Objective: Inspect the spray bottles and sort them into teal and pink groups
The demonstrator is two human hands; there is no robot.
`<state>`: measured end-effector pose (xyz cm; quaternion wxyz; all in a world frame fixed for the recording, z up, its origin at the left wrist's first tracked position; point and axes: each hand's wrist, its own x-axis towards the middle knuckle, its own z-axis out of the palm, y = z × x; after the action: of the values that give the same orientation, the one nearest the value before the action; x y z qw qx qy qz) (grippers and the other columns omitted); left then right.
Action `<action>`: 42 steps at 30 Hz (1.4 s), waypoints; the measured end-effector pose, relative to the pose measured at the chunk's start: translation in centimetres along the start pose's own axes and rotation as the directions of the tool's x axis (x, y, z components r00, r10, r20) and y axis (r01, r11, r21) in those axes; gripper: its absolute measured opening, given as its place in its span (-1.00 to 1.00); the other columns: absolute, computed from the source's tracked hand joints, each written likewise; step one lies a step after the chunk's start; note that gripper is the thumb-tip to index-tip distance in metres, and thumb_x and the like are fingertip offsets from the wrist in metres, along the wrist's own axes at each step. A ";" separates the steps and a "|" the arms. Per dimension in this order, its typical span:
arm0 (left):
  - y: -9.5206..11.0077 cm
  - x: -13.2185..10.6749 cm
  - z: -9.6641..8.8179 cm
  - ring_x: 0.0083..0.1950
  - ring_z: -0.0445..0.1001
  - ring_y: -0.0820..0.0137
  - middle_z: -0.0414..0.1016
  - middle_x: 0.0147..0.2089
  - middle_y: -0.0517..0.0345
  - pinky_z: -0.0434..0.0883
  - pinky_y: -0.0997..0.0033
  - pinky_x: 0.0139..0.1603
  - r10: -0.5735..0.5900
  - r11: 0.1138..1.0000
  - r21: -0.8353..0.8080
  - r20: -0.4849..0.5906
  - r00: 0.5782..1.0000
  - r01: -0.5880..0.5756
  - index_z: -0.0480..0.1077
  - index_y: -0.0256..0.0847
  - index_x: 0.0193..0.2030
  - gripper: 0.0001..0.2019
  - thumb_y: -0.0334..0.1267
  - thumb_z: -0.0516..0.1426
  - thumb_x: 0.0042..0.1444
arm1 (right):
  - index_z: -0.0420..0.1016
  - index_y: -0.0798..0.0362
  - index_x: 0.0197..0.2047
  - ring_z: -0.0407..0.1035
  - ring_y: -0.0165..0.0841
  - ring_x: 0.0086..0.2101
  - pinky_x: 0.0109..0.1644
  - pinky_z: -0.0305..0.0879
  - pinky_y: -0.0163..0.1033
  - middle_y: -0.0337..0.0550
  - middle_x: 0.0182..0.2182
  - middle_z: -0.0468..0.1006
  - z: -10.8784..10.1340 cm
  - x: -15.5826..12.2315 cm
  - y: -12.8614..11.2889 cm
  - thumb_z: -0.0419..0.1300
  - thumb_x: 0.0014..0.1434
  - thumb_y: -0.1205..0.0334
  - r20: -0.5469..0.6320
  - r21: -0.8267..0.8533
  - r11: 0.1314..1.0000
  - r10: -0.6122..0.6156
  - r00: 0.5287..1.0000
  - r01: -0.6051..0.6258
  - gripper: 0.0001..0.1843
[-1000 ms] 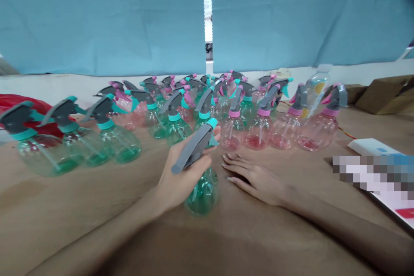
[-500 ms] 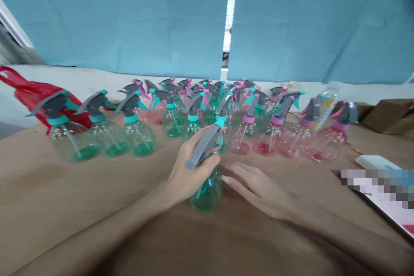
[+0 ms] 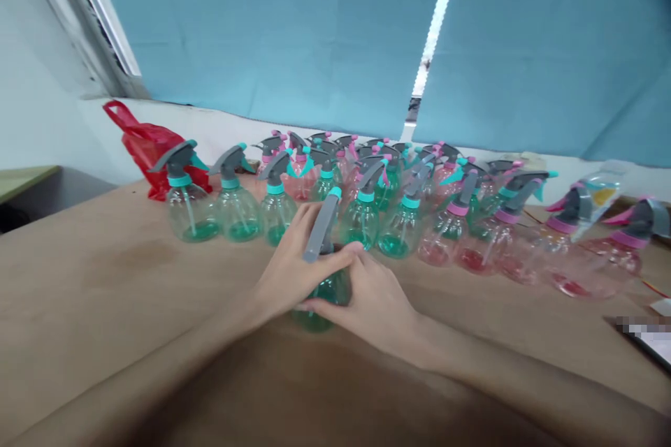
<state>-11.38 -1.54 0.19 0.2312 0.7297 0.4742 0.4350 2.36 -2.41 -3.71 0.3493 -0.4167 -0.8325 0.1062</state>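
A green spray bottle (image 3: 321, 300) with a grey trigger head and teal collar stands on the brown table (image 3: 105, 300) in front of me. My left hand (image 3: 287, 269) is wrapped round its neck, just under the trigger. My right hand (image 3: 370, 297) is closed on the bottle's round body from the right. Both hands touch each other at the bottle. Most of the bottle's body is hidden behind my fingers.
Several green spray bottles (image 3: 238, 206) and pink spray bottles (image 3: 472, 244) stand in rows behind it. A red plastic bag (image 3: 141, 143) lies at the back left. A clear bottle (image 3: 597, 199) leans at the right. Blue curtains hang behind the table.
My right hand has left the table top and closed on the bottle's body. The view has swung left and tilted; the left hand keeps its hold.
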 end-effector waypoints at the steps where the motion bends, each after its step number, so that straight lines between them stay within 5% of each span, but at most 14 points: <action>1: -0.2 0.0 -0.5 0.09 0.36 0.19 0.31 0.10 0.04 0.36 0.08 0.08 -0.002 1.000 0.017 -0.002 1.000 0.002 0.16 -0.06 0.16 -0.49 -0.06 0.16 0.09 | 0.33 0.06 0.00 0.39 -0.12 -0.17 -0.15 0.36 -0.02 -0.03 -0.23 0.50 0.2 0.4 -0.1 0.20 -0.01 -0.24 0.000 -0.019 1.000 -0.009 1.000 0.009 -0.35; 7: -3.3 -1.5 -3.4 0.22 0.22 0.15 0.17 0.20 -0.06 0.32 0.01 0.14 0.104 0.982 0.164 -0.060 0.993 -0.093 0.00 -0.06 0.23 -0.40 -0.12 0.15 0.10 | 0.34 0.06 -0.17 0.33 -0.08 -0.12 -0.15 0.33 0.01 0.01 -0.23 0.46 1.1 3.2 1.0 0.11 0.09 -0.19 -0.069 -0.183 0.983 -0.039 0.997 0.026 -0.53; 15: -7.8 -4.2 -4.1 -0.17 0.47 0.27 0.34 -0.03 0.05 0.45 0.18 -0.16 0.023 0.946 0.322 -0.119 0.993 0.017 0.21 -0.10 0.02 -0.71 -0.17 0.08 0.16 | 0.34 0.10 -0.15 0.42 -0.03 -0.22 -0.29 0.36 -0.02 0.07 -0.24 0.49 1.8 6.7 1.9 0.07 0.03 -0.34 -0.021 -0.287 0.954 0.082 0.996 -0.085 -0.36; 25: -6.9 -4.6 -3.0 -0.28 0.46 0.35 0.42 -0.20 0.14 0.42 0.28 -0.24 0.034 0.949 0.315 -0.045 0.998 -0.018 0.28 -0.12 -0.10 -0.85 -0.27 0.04 0.17 | 0.32 0.12 -0.12 0.46 0.01 -0.31 -0.39 0.34 -0.03 0.10 -0.26 0.51 2.2 8.7 2.8 0.05 0.05 -0.33 -0.042 -0.373 0.914 0.154 0.987 -0.159 -0.35; 42: -7.3 -4.5 -3.1 -0.32 0.44 0.39 0.42 -0.19 0.15 0.41 0.31 -0.25 -0.021 0.949 0.316 0.013 1.000 0.016 0.26 -0.13 -0.11 -0.85 -0.25 0.04 0.17 | 0.28 0.19 -0.06 0.48 0.04 -0.29 -0.36 0.32 -0.05 0.17 -0.25 0.52 2.9 10.1 3.6 0.09 0.11 -0.22 -0.023 -0.349 0.913 0.218 0.976 -0.213 -0.39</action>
<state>-18.33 -2.55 -5.57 0.1194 0.7564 0.5425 0.3453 -1.51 7.97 -2.57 0.2490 -0.5604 -0.7899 -0.0022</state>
